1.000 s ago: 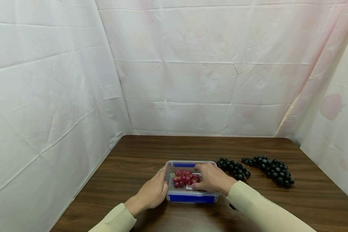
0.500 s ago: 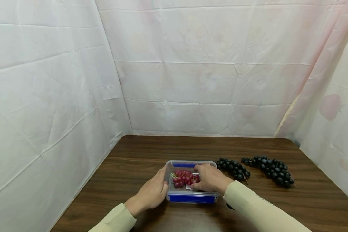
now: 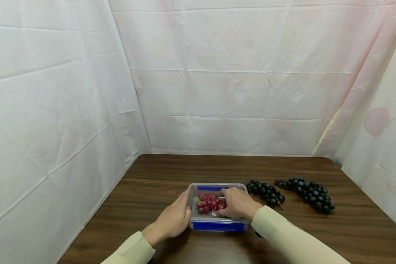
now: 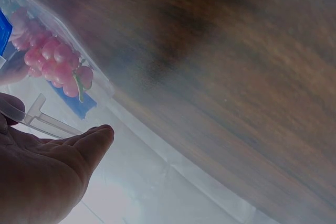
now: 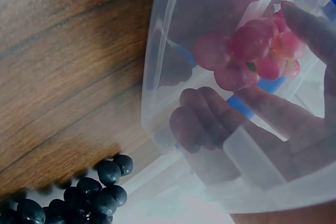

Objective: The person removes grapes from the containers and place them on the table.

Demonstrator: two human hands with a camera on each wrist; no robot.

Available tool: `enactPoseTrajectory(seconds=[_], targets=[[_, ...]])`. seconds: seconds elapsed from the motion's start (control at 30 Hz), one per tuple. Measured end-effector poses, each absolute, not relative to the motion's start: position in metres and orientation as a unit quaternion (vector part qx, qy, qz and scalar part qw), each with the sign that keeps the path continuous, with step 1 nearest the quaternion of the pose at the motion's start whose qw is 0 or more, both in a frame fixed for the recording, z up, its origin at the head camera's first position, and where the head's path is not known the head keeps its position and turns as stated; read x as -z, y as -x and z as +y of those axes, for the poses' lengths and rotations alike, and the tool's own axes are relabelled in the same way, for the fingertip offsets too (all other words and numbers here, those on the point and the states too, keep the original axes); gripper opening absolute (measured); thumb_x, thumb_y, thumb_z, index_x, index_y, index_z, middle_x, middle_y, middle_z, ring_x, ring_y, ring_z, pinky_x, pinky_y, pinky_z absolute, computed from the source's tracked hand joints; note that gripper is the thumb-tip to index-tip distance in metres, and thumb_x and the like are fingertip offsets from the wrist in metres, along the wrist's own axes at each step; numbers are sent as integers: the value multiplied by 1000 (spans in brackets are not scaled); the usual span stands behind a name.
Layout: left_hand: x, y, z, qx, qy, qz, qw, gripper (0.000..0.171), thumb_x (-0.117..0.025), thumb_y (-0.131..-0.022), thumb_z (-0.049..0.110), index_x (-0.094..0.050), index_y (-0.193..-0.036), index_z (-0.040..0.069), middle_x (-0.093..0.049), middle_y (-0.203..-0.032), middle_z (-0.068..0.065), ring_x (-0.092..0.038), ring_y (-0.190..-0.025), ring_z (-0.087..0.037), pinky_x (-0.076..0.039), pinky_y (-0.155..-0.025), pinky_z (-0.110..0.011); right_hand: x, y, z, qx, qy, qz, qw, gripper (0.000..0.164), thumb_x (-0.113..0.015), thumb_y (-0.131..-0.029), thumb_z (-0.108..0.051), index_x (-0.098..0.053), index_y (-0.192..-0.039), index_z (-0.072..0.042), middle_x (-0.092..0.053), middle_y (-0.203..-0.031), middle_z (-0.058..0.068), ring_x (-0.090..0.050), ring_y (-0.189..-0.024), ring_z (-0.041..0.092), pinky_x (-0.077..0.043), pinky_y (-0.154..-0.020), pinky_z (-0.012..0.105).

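Observation:
A clear plastic food container (image 3: 219, 226) with blue clips sits near the front of the table, holding a bunch of red grapes (image 3: 208, 202). My left hand (image 3: 172, 216) lies along the container's left wall, its fingers (image 4: 97, 142) straight against the outside. Down inside the container, my right hand (image 3: 238, 203) holds the grapes' right end between thumb and forefinger. In the right wrist view, its other fingers (image 5: 197, 116) curl beneath the red grapes (image 5: 249, 51), seen through the clear wall. A small white piece lies by the grapes, partly hidden by the right hand.
Two bunches of black grapes lie to the right on the brown wooden table (image 3: 171, 167): a nearer bunch (image 3: 265, 192) just beyond the container and a larger bunch (image 3: 308, 194) farther right. White cloth (image 3: 224, 91) hangs behind the table and at both sides.
My right wrist and sleeve have shifted slightly left, and the right hand sits a little further over the red grapes. The left hand and container have stayed still.

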State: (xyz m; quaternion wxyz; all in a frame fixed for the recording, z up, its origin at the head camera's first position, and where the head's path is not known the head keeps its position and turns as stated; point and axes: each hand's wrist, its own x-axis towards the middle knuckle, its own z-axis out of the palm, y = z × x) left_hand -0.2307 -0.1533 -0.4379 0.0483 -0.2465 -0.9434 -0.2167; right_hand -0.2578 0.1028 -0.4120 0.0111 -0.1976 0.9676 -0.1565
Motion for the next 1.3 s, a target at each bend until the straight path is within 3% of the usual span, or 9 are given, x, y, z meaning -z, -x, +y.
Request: enactPoseTrajectory(seconds=[0.67, 1.0, 1.3], targets=[[438, 230, -153, 217, 245, -944, 50, 65, -44, -104, 17, -20, -161, -5, -34, -162, -23, -41, -145, -33, -39, -115, -50, 419, 261, 93, 143, 196, 970, 9, 63, -87, -77, -48, -74, -122, -7, -73, -108, 9, -69, -96, 24, -59, -86, 47], [438, 230, -153, 215, 246, -944, 54, 65, -44, -104, 16, -20, -160, -6, -35, -161, -24, -42, -144, -34, -39, -114, -51, 421, 262, 92, 143, 195, 970, 15, 32, -87, -81, -40, -71, -91, -14, -63, -79, -2, -56, -69, 13, -56, -66, 38], [437, 230, -154, 221, 244, -943, 45, 65, -44, -104, 16, -19, -160, -6, -34, -161, -23, -42, -144, -33, -40, -114, -51, 422, 266, 94, 166, 208, 963, 32, 12, -81, -85, -21, -70, -86, -15, -56, -68, -4, -49, -59, 11, -45, -55, 30]])
